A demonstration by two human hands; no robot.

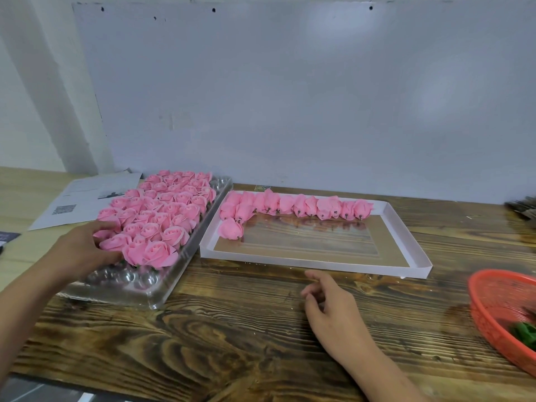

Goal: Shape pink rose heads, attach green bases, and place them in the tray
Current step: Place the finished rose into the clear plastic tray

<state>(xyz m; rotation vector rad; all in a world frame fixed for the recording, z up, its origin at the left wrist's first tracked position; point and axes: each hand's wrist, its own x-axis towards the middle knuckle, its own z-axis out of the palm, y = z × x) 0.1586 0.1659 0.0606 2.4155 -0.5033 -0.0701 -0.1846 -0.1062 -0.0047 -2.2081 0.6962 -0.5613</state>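
Most of the work is looking done already. The clear plastic tray (162, 294) near the left edge of the table (232, 338) is sitting packed with finished pink roses (162, 210), and only the dimpled cups along its near edge are showing bare. So I'm guessing a handful of slots are left to fill, not many.

Just beside it on the right, the white cardboard lid (417, 265) is holding 1 row of unshaped rose heads (295, 206) along its far edge, plus a couple more in the far left corner. Those are lying on their sides with dark stubs pointing out, and I'm reading them as waiting for shaping and bases.

The green bases (525, 333) are peeking out of the red basket (487, 323) at the table's right edge.

The left hand (78, 250) is curling its fingers round a rose at the tray's near left corner. The right hand (330, 306) is hovering over the table's middle, fingers loose and slack, holding nothing.
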